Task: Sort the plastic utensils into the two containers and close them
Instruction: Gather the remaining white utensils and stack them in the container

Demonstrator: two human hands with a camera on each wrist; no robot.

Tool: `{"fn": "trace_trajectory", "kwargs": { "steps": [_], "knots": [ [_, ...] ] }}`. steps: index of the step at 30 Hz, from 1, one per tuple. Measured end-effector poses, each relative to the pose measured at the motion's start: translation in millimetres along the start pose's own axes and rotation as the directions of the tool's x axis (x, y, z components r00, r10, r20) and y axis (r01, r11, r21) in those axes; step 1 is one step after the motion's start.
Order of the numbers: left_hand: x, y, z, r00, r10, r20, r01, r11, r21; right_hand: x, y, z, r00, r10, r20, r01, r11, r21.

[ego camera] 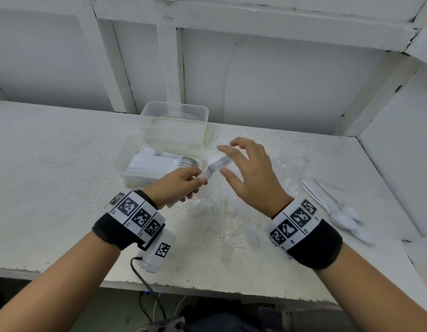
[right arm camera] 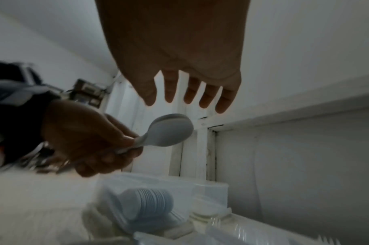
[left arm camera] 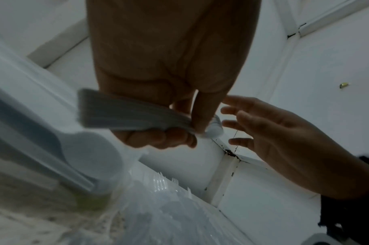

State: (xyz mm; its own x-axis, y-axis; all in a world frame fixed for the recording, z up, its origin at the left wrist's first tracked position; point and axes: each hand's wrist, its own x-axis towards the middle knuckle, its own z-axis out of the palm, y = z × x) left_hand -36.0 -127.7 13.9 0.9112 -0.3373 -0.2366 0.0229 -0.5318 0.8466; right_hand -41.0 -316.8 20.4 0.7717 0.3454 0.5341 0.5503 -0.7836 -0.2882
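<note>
My left hand (ego camera: 177, 184) pinches a nested stack of white spoons (ego camera: 215, 167); my right hand (ego camera: 249, 174) hovers spread and empty. Next I judge: lay them in the near container (ego camera: 128, 173).

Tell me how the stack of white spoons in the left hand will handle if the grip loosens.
The stack of spoons is nested and smooth, so it would likely fan out and slide apart. The left hand holds only the handles, so the bowls probably droop first. Thin plastic: likely light and a little bendy.
</note>
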Motion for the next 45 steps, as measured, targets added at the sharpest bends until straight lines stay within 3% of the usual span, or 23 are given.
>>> {"fn": "trace_trajectory", "kwargs": {
  "steps": [3,5,13,16,18,20,22,24,26,29,37,45],
  "knots": [
    [-4.5,-0.2,-14.5,0.997,0.003,0.08,-0.013,0.992,0.125,5.5,-0.9,10.7,0.945,-0.223,0.239,0.259,0.956,-0.134],
    [-6.4,-1.9,-21.8,0.996,0.0,0.09,-0.017,0.981,0.195,8.0,-3.7,20.7,0.905,-0.269,0.33,0.329,0.934,-0.139],
    [-4.7,-18.0,-47.9,0.997,-0.021,0.076,0.013,0.994,0.106,25.6,-19.0,48.2,0.892,-0.301,0.338,0.322,0.947,-0.009],
    [-1.9,-21.7,-60.4,0.997,0.054,-0.06,-0.041,0.979,0.201,41.7,-11.9,50.7,0.903,-0.29,0.317,0.317,0.948,-0.034],
    [0.9,-24.8,-70.1,0.947,0.158,-0.28,-0.089,0.966,0.243,56.3,-4.7,48.2,0.936,-0.201,0.289,0.227,0.972,-0.06],
    [5.5,-27.1,-80.9,0.859,0.192,-0.475,-0.094,0.971,0.221,70.0,9.2,48.1,0.959,0.025,0.284,0.004,0.995,-0.101],
    [15.7,-32.6,-89.1,0.833,0.168,-0.526,-0.04,0.968,0.246,81.5,20.5,50.5,0.931,0.231,0.283,-0.22,0.973,-0.071],
    [25.9,-40.2,-90.5,0.89,0.151,-0.429,0.01,0.936,0.351,92.0,22.4,58.7,0.915,0.309,0.26,-0.323,0.946,0.014],
    [35.6,-49.0,-84.7,0.958,0.128,-0.255,0.014,0.871,0.491,100.2,16.2,68.6,0.894,0.332,0.302,-0.368,0.927,0.069],
    [46.4,-62.4,-74.0,0.991,0.08,-0.104,0.003,0.781,0.625,109.3,3.1,83.4,0.876,0.316,0.366,-0.38,0.917,0.119],
    [47.6,-68.0,-75.4,0.981,0.142,-0.133,-0.029,0.783,0.621,123.4,-17.5,118.1,0.848,0.244,0.471,-0.314,0.947,0.075],
    [43.8,-68.7,-75.6,0.977,0.15,-0.15,-0.038,0.819,0.572,121.1,-17.7,138.2,0.769,0.235,0.595,-0.296,0.955,0.006]
  ]
}}
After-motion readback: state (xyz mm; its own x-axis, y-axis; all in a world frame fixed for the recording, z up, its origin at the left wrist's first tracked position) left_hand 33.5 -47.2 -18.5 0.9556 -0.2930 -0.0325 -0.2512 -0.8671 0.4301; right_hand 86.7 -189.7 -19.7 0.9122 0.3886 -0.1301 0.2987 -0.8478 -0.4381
